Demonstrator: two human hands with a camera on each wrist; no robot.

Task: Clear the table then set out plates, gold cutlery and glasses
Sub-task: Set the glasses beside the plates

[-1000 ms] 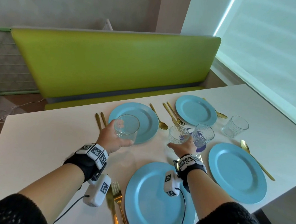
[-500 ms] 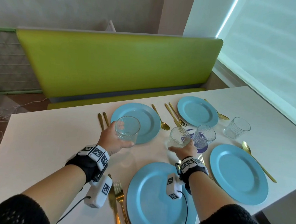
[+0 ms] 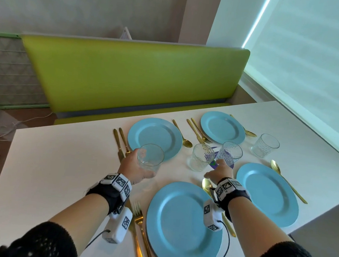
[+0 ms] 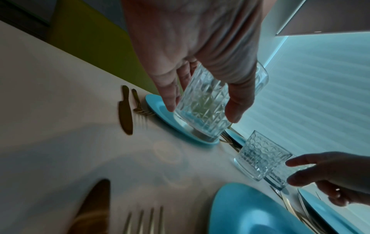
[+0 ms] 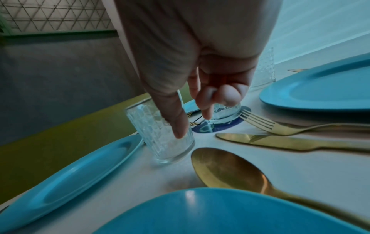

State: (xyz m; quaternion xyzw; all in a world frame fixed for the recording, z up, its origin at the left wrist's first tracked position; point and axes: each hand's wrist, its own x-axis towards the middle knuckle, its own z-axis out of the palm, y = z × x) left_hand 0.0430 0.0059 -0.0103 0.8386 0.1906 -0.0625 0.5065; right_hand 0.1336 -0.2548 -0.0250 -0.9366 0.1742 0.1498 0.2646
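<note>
Both forearms reach forward toward twelve o'clock, each in a black sleeve with a tagged wrist strap. The left hand (image 3: 135, 169) is raised, thumb and fingers (image 4: 170, 96) curled round a glass (image 3: 150, 157). The right hand (image 3: 219, 171), at three o'clock of it, holds nothing, its fingers (image 5: 204, 101) pointing downward.

The four plates (image 3: 155, 136) are plain sky blue; the cutlery (image 3: 118, 140) beside them is gold; the glasses (image 3: 201, 157) are clear, pressed with a diamond and ribbed pattern; the table (image 3: 53, 161) is white; the round mat (image 5: 221, 125) under one glass is dark blue with a paler marking; the bench back (image 3: 132, 76) is lime green above a grey strip; the wrist bands (image 3: 113, 192) are black, carrying white blocks with black square codes; the sleeves (image 3: 44, 242) are black knit.
</note>
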